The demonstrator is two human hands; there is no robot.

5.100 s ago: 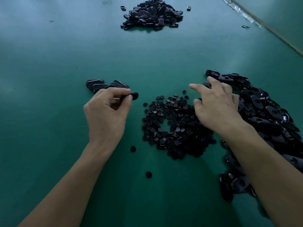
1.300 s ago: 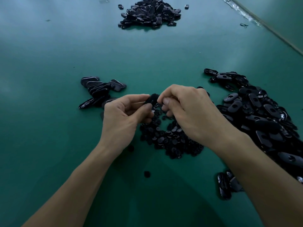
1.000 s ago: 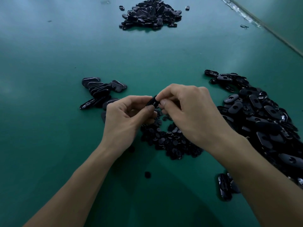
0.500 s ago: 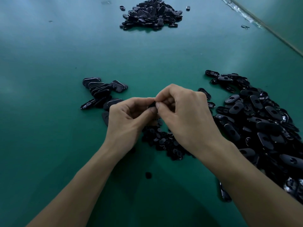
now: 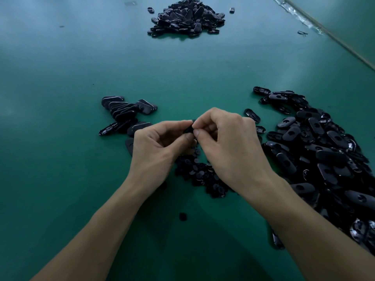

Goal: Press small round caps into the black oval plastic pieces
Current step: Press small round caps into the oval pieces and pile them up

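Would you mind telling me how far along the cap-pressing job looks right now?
Done, apparently: a small stack of oval pieces beside the left hand. Whether they hold caps cannot be seen. In hand: both hands pinch one black piece, the right hand pressing at it. Left: a large pile of oval pieces on the right and the loose caps below the hands.

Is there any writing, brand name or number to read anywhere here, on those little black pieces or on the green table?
None can be read.
The black oval pieces at the right show only holes and glints; any moulded marks are too small and dark to tell.
The far heap, the small stack and the round caps bear no legible text.
The green table is plain.
The piece pinched between the left hand and right hand is mostly hidden.
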